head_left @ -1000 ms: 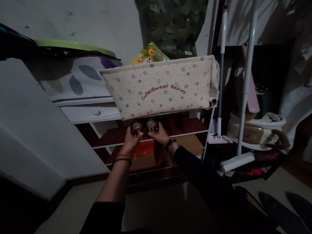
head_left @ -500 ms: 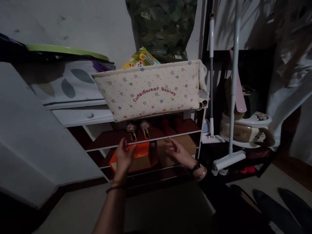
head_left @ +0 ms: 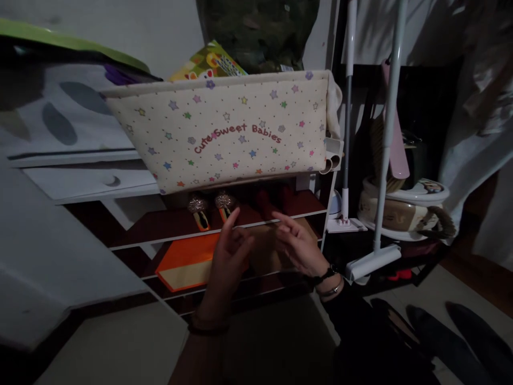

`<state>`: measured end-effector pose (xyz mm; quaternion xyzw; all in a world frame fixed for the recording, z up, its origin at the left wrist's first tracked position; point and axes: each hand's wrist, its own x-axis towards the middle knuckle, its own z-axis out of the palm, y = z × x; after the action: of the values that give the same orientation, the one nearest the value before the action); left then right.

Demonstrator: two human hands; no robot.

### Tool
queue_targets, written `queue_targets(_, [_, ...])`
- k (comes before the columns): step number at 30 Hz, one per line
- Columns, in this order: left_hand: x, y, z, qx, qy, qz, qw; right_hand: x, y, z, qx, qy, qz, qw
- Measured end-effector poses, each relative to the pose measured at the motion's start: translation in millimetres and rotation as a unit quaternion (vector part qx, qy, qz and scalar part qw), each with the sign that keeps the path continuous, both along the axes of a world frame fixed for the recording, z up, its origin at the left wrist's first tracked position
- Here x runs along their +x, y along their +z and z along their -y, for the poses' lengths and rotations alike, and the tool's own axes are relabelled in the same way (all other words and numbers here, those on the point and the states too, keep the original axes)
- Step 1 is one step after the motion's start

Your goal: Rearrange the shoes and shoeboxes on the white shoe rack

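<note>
My left hand (head_left: 230,254) is raised in front of the low shoe rack, its fingers apart and holding nothing. Behind it, an orange box (head_left: 188,259) with a pale side lies on the lower shelf, partly covered by the hand. My right hand (head_left: 300,246) also holds nothing; its fingers point toward the left hand. A brown cardboard box (head_left: 262,248) sits behind the right hand on the same shelf. Above the boxes, a pair of glittery shoes (head_left: 197,206) stands on the upper shelf (head_left: 160,229), with dark red shoes (head_left: 264,202) in shadow to their right.
A cream fabric basket (head_left: 240,155) with star prints overhangs the rack's top. To the right lean a flat mop (head_left: 348,128) and a pale-handled squeegee-like mop (head_left: 374,262). A beige-and-white lidded container (head_left: 388,208) stands beyond. Dark shoes (head_left: 436,331) lie on the floor at right.
My left hand has moved right, from before the orange box toward the right hand. The view has come closer, and more of the orange box shows.
</note>
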<state>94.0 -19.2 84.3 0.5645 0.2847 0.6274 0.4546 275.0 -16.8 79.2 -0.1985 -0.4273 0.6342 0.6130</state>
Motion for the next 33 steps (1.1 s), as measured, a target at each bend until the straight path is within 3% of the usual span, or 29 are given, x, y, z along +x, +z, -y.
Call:
queue_targets(3, [1.1,4.6,17.6,0.019,-0.061,0.046,0.997,7.1,12.6,14.5,0.062,-0.014,0.005,0.998])
queue_targets(7, [-2.6,-5.4,37.4,0.008,-0.115,0.132,0.985,17.0,11.3,38.0,0.087,-0.003,0.011,0.996])
queue_targets(10, [-7.6,-12.4,47.0,0.008,-0.175,0.146,0.974,22.1,4.8,50.9,0.114,0.041,0.023,0.992])
queue_targets(15, [-10.2,-15.3,64.2,0.102,-0.294,0.127,0.942,25.4,-14.9,62.1,0.234,0.11,-0.006,0.966])
queue_targets(19, [-6.7,-20.7,70.2,0.123,-0.305,0.121,0.937,24.6,-32.2,57.4,0.289,0.172,-0.03,0.941])
queue_targets(23, [-7.1,-28.1,68.2,0.124,-0.318,0.132,0.931,27.3,-41.0,53.1,0.294,0.199,-0.047,0.934])
queue_targets(28, [-10.5,-33.3,67.1,0.082,-0.298,0.105,0.945,37.9,-42.4,58.0,0.214,0.169,-0.005,0.962])
queue_targets(33, [-9.2,-34.3,67.0,0.083,-0.291,0.101,0.948,42.8,-40.6,59.2,0.194,0.149,0.011,0.97])
